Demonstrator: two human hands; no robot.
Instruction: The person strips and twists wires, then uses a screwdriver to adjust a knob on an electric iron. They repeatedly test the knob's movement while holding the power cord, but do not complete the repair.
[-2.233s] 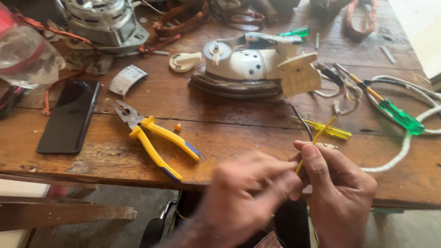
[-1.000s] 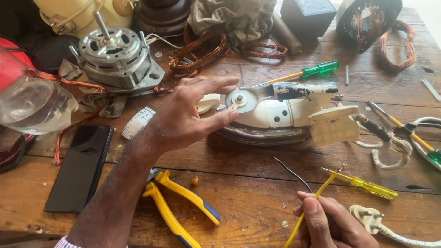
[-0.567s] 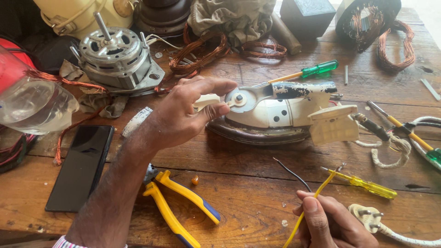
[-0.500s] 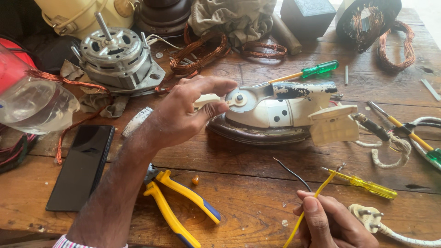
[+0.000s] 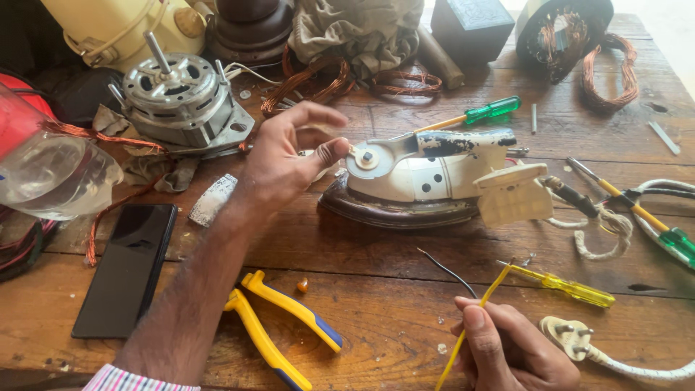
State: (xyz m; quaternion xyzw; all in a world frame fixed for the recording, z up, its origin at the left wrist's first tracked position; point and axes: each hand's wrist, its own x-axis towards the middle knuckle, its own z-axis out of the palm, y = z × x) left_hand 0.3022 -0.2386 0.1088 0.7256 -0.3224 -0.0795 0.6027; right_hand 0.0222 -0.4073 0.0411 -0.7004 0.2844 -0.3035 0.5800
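An old white electric iron [image 5: 427, 177] lies on the wooden table [image 5: 376, 304], its top stripped to a round metal disc [image 5: 365, 157]. My left hand [image 5: 286, 159] reaches to the iron's nose. Its thumb presses beside the disc and its fingers curl around a pale knob [image 5: 334, 171], which is mostly hidden. Near the front edge, my right hand [image 5: 514, 351] pinches a thin yellow wire [image 5: 481, 308]. A thin black wire [image 5: 443, 266] rises beside it.
Yellow-handled pliers [image 5: 282, 329] and a black phone [image 5: 127, 268] lie front left. A motor [image 5: 181, 98], copper coils [image 5: 311, 83] and a plastic bottle [image 5: 51, 174] stand at the back left. A green screwdriver [image 5: 474, 114], a yellow screwdriver [image 5: 572, 289] and a white plug [image 5: 572, 338] lie on the right.
My left hand let go of the yellow wire, reached to the iron's nose and closed its fingers there. My right hand stays near the front edge with the wire.
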